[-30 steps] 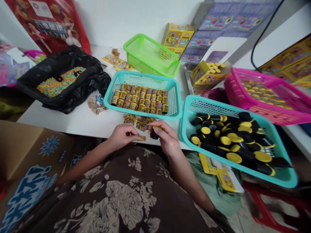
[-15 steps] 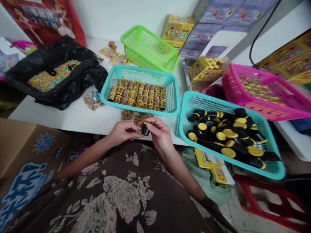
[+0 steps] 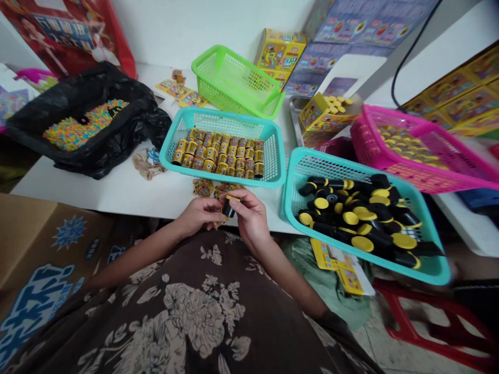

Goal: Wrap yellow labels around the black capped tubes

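My right hand (image 3: 252,215) grips a small black canister (image 3: 228,208) with a yellow lid, tilted, between thumb and fingers. Against its lower left side, my left hand (image 3: 198,214) is closed in a pinch on a small printed label, mostly hidden by the fingers. Just beyond my hands, loose printed labels (image 3: 203,187) lie in a pile on the white table (image 3: 156,195). Behind them, a turquoise basket (image 3: 278,156) holds rows of labelled canisters (image 3: 222,151). A second turquoise basket (image 3: 289,200) to the right contains many plain black canisters (image 3: 331,228) with yellow lids.
On the left sits a black-lined bin (image 3: 35,132) of colourful candy bits (image 3: 78,127). A green basket (image 3: 206,83) and yellow boxes (image 3: 280,52) stand at the back. At right are a pink basket (image 3: 364,143) and, below, a red stool (image 3: 401,317). A cardboard box (image 3: 58,244) is lower left.
The black canister has shifted slightly left and turned in my right hand. My left fingers have moved a little with it. The whole view has tilted slightly.
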Tool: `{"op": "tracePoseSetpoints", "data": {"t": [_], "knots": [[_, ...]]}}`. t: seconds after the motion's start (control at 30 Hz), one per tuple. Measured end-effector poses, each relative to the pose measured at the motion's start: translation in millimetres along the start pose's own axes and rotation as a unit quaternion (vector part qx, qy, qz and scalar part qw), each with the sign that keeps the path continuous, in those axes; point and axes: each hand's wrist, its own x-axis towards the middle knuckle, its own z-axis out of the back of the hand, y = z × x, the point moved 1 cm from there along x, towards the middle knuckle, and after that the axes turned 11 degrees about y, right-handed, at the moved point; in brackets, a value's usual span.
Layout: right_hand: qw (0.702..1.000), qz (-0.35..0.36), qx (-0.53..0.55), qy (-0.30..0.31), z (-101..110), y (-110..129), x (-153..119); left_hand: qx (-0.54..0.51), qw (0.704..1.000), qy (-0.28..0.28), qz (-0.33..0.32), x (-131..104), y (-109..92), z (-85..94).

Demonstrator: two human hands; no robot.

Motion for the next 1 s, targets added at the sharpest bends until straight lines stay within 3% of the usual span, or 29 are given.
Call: {"op": "tracePoseSetpoints", "data": {"t": [0.2, 0.43, 0.63, 0.77, 1.0], "knots": [[1.0, 0.025, 0.001, -0.016, -2, -2, 0, -0.086, 0.996, 0.027, 0.021, 2, 5, -3.3], [0.997, 0.052, -0.041, -0.03, -2, -3, -2, -0.092, 0.995, 0.033, 0.012, 3, 8, -3.0], [0.994, 0.078, -0.056, -0.041, 0, -8, -4, -0.055, 0.997, 0.002, -0.061, 5, 17, 0.8], [0.992, 0.085, -0.079, -0.046, 1, -10, -4, -0.079, 0.994, 0.002, -0.071, 6, 21, 0.0], [0.995, 0.048, -0.066, -0.053, 2, -14, -1, -0.175, 0.983, 0.01, -0.053, 6, 14, -9.5]]}}
